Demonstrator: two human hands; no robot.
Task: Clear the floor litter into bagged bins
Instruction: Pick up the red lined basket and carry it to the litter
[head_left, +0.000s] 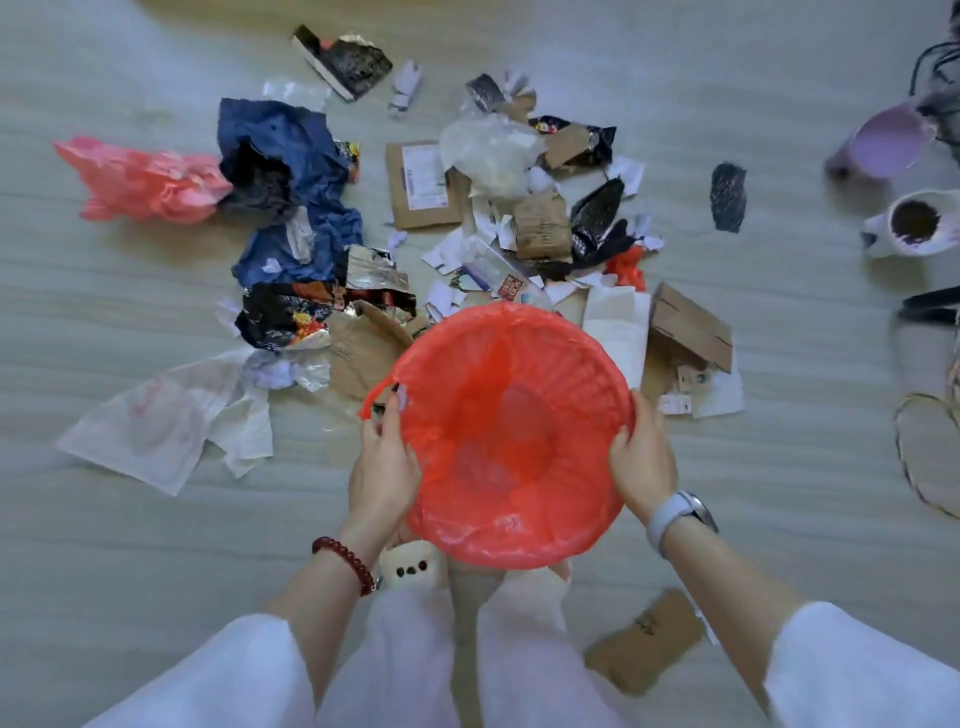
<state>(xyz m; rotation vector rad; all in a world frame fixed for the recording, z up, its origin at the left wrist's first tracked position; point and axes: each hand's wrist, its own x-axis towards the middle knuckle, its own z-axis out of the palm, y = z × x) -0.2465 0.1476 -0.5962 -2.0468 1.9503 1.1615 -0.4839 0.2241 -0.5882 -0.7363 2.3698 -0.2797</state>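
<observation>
While the bin (514, 436), lined with a red bag (519, 364), sits low in the middle of the view, everything else lies around it on the pale floor (104, 571). Far to its left rests a crumpled pink bag (140, 182), and nearer, a flat white plastic bag (156, 415). Between those and the bin lies a heap of blue wrapping (291, 171) above a black and red foil wrapper (291, 317). At the bin's left rim, the left hand (384, 462) pinches the bag's edge and loop handle between fingertips; a dark red bead bracelet (345, 561) circles that wrist. Beyond the bin spreads the main litter: a brown mailer (421, 187), clear plastic (488, 150), torn paper and cardboard scraps (540, 223). At the bin's right rim, the right hand (641, 457) grips the bag-covered edge, a watch (680, 514) on its wrist. Right of the bin stands a folded cardboard piece (691, 327), and below right lies another cardboard scrap (644, 644).
</observation>
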